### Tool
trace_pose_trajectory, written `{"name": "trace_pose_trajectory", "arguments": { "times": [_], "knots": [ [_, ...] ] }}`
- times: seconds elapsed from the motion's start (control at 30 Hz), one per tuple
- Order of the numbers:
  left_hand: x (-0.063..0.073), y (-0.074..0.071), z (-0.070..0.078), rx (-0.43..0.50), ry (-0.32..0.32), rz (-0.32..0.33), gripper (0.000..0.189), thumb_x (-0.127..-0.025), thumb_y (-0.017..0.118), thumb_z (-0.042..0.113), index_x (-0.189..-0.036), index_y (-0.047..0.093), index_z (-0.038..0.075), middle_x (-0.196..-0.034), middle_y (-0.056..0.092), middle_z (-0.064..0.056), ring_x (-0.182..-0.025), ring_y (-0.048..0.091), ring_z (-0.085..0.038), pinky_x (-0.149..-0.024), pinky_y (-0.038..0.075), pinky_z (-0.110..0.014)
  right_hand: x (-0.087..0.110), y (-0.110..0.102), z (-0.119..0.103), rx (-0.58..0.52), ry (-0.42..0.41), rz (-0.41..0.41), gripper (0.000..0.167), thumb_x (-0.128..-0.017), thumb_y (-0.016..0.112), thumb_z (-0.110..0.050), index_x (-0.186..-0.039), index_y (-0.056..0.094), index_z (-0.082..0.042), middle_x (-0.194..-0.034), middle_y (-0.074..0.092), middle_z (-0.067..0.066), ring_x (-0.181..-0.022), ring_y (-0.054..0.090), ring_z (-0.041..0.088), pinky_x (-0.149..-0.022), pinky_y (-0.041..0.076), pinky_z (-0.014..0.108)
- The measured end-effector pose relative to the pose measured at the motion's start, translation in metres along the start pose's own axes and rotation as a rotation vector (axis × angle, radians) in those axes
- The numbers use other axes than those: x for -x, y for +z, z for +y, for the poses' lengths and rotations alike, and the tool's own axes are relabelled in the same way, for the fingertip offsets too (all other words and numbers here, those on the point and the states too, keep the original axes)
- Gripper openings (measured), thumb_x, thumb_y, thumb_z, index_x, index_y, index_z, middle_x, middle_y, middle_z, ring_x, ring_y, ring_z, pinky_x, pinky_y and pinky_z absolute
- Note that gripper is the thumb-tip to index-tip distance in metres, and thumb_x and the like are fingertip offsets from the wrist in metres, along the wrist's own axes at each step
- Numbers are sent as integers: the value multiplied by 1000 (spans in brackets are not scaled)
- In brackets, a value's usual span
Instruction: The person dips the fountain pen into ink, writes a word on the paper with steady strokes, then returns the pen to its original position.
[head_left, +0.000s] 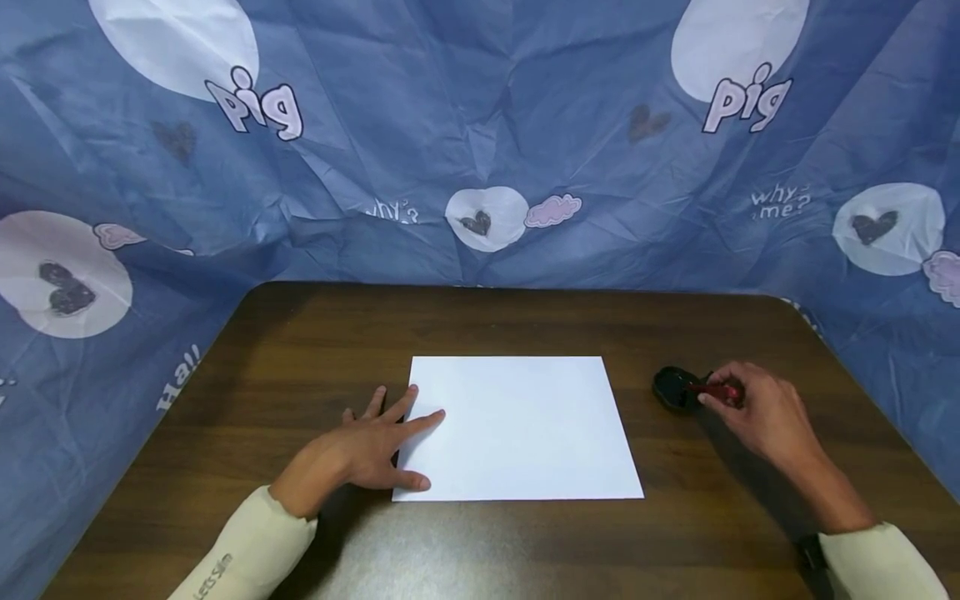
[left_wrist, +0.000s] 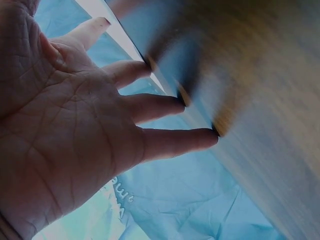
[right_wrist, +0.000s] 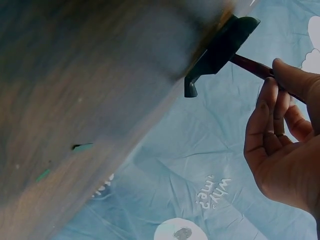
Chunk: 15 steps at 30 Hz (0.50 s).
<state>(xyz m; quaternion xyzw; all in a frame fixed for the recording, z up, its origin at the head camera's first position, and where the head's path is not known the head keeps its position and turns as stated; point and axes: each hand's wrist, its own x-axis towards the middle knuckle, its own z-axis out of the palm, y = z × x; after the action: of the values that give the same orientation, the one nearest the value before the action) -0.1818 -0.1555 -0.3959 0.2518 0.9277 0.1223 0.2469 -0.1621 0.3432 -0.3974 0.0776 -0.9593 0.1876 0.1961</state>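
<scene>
A slim red tool [head_left: 731, 393] is pinched in the right hand [head_left: 768, 417], between the thumb and the fingertips. The handle is held along its length, and the far end is pointed left, away from the grip and into a small black dish [head_left: 663, 390]; the tip itself is hidden by the dish. The dish is set just beyond the fingertips, on the right part of the worktop [head_left: 450, 321], between the sheet and the right edge, nearer the far right corner than the far left one. In the right wrist view, the dish is seen resting on the wood, with a short projection on one side.

Nothing is gripped by the left hand [head_left: 367, 450]: its fingers are spread straight over the left edge of a white sheet of paper [head_left: 517, 425]. The near left corner of the sheet is touched by the thumb, and the index fingertip is placed just inside the left edge. The sheet is laid flat, midway between the worktop's left and right edges, well apart from the right hand. Beyond the far edge, a blue printed cloth [head_left: 390, 100] is hung.
</scene>
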Motion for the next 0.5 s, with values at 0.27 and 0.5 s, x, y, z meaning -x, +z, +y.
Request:
{"name": "trace_pose_trajectory", "arguments": {
  "times": [0.27, 0.5],
  "knots": [
    [0, 1, -1, -6, -12, 7, 87, -86, 70, 59, -158, 29, 35, -167, 1, -13, -146, -3, -54, -98, 10, -84, 0, -1, 1, -4, -23, 37, 23, -82, 81, -9, -97, 65, -3, -83, 60, 11, -69, 56, 23, -56, 39, 37],
    [1, 0, -2, 0, -1, -9, 87, -86, 69, 59, -158, 27, 34, -167, 0, -14, -146, -5, -54, -99, 10, -83, 0, -2, 1, -15, 43, -10, 26, -88, 75, -13, -103, 58, -2, -85, 59, 13, -66, 52, 22, -51, 35, 34]
  ]
}}
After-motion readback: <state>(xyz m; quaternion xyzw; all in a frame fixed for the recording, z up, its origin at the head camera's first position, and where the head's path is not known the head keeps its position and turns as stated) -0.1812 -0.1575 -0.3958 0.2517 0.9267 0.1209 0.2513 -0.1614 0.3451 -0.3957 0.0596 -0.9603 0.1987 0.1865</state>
